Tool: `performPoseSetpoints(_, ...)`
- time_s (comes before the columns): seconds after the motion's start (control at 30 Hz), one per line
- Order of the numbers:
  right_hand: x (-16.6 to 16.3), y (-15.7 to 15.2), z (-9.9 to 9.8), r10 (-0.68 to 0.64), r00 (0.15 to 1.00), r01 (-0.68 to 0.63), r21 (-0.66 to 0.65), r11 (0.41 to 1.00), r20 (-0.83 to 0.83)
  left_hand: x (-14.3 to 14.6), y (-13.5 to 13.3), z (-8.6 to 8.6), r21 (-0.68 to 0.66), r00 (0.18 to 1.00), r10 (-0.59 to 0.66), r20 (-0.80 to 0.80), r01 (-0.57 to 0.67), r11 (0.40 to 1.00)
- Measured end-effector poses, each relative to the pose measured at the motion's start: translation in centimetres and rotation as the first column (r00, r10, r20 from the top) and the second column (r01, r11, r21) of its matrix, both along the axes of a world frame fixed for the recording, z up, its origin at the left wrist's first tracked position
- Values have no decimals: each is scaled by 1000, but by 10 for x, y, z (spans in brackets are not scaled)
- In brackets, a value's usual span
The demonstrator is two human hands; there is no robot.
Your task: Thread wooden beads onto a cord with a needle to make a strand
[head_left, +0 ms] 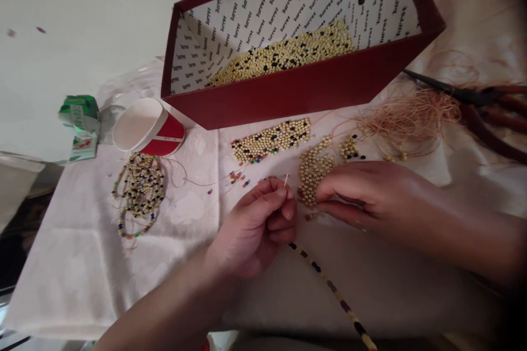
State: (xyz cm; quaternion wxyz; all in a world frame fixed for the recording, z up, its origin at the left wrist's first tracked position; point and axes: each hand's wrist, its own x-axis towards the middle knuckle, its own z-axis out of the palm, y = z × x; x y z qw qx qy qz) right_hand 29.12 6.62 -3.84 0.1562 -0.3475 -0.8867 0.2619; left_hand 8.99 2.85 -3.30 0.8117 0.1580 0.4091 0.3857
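Note:
Pinched between the thumb and fingers of my left hand (263, 214) is the pale end of a string (286, 180). From below that hand a strand of beads (329, 285) in black, cream, brown and purple trails to the lower right. My right hand (358, 192) reaches into a pile of cream beads (310, 170), its thumb and fingertips brought together there. Whether a bead sits between those fingertips is hidden. Beyond my hands lies a flat patch of cream and black beads (274, 140), with some coloured ones along its near edge.
A dark red box (284, 90) with loose beads (288, 52) inside stands behind. To the left are finished-looking bead strands (142, 192), a tipped paper cup (164, 129) and a green packet (80, 120). Tangled thread (415, 115) and scissors-like pliers (473, 96) lie right.

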Motion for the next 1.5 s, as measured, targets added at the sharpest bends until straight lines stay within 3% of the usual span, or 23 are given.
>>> performPoseSetpoints(0.17, -6, -5, 5, -13, 982, 4, -45, 999, -189, 1, -2, 1, -18, 990, -121, -74, 120, 993)
performPoseSetpoints(0.33, -11, -6, 1, 13, 971, -25, -47, 999, -239, 2, -5, 2, -15, 977, -200, -69, 199, 980)
performPoseSetpoints(0.73, -15, -10, 0, -27, 969, 14, -55, 998, -245, -1, -5, -2, -18, 982, -178, -57, 178, 984)
performPoseSetpoints(0.87, -17, -7, 0, -12, 944, 11, -5, 1000, -329, -3, -4, -3, -40, 983, -179, -30, 178, 983)
performPoseSetpoints(1.0, -11, -7, 3, -23, 898, 8, -37, 999, -440, -4, -4, -4, -57, 982, -189, 17, 190, 980)
performPoseSetpoints(1.13, -2, -15, 4, -147, 834, 144, -47, 988, -532, -2, -5, -3, -55, 982, -184, 39, 186, 981)
performPoseSetpoints(1.3, -2, -21, 5, -285, 818, 272, -100, 957, -500, -1, -5, -2, -61, 983, -173, 54, 176, 983)
performPoseSetpoints(1.5, -10, -15, 15, -183, 856, 169, -74, 983, -484, -2, -5, -2, -53, 981, -184, 67, 188, 981)
